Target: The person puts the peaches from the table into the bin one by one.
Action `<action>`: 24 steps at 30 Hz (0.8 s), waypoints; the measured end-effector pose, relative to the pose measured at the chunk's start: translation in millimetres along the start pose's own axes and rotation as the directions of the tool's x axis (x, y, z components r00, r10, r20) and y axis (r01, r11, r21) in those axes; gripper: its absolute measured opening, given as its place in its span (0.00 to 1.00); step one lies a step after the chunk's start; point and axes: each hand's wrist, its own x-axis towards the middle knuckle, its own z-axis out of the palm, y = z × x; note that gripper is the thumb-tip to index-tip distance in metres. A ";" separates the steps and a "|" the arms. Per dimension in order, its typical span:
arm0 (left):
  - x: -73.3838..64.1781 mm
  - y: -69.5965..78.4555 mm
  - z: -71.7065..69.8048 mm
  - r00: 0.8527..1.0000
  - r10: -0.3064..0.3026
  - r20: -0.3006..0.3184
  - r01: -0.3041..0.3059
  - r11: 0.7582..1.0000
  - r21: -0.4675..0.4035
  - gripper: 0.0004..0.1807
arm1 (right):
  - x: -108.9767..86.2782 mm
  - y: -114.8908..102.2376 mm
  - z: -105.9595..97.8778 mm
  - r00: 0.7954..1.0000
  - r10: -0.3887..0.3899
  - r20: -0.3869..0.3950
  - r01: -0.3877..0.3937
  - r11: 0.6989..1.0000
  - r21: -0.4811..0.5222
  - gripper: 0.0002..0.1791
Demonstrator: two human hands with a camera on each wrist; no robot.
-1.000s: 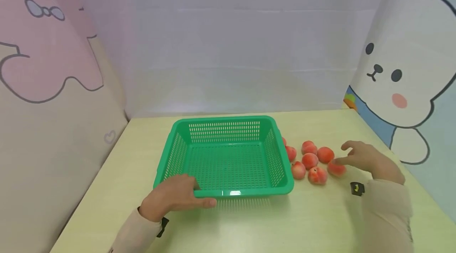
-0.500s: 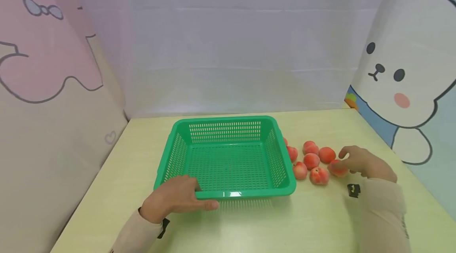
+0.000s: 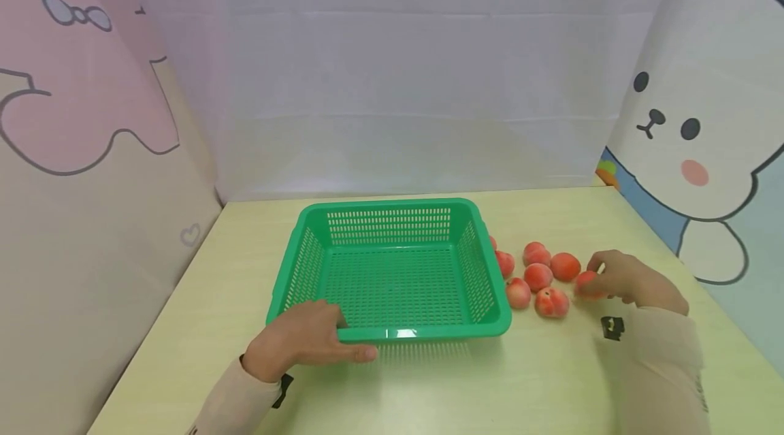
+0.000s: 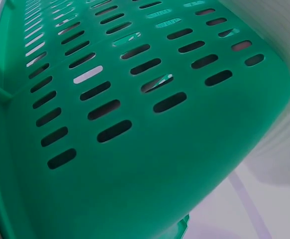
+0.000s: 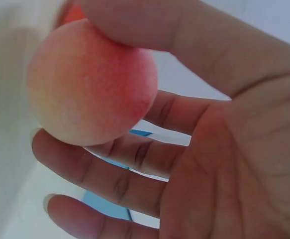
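Note:
My left hand grips the front rim of a green plastic basket near its left corner, fingers over the inside and thumb along the outside. In the left wrist view the slotted wall of the basket fills most of the picture. At the right, my right hand holds a peach between thumb and fingers, low over the table. Up close in the right wrist view, this peach is pale yellow and pink-red; the thumb lies over its top and the fingers curve beneath.
Several other peaches lie on the table between basket and right hand, among them a deep red peach and a mottled peach. Part of one is hidden behind the basket's right wall. Printed cloth walls enclose the pale table.
My right fingers and thumb have closed around the rightmost peach, which has shifted slightly right, away from its neighbours. The left hand and basket have stayed in place.

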 end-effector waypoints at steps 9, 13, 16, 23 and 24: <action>-0.5 0.6 0.4 1.000 0.001 -0.007 -0.001 1.000 0.008 0.38 | -41.5 -26.0 -22.8 0.957 -0.121 -0.264 0.095 0.989 -0.110 0.33; -0.4 0.6 0.8 1.000 0.002 -0.011 -0.002 1.000 0.012 0.39 | -55.8 -47.8 -24.1 0.900 -0.227 -0.372 0.183 0.971 -0.152 0.36; -0.1 0.9 1.3 1.000 0.009 -0.018 -0.008 1.000 0.013 0.40 | -62.6 -62.8 -23.0 0.869 -0.274 -0.412 0.225 0.960 -0.165 0.39; -0.4 2.2 0.7 1.000 0.000 -0.013 0.000 1.000 0.006 0.41 | -60.3 -100.5 -9.1 0.799 -0.403 -0.447 0.337 0.915 -0.221 0.34; -0.7 2.3 0.7 1.000 -0.002 -0.013 0.003 1.000 0.007 0.41 | -59.3 -106.5 -5.8 0.793 -0.417 -0.443 0.352 0.908 -0.225 0.33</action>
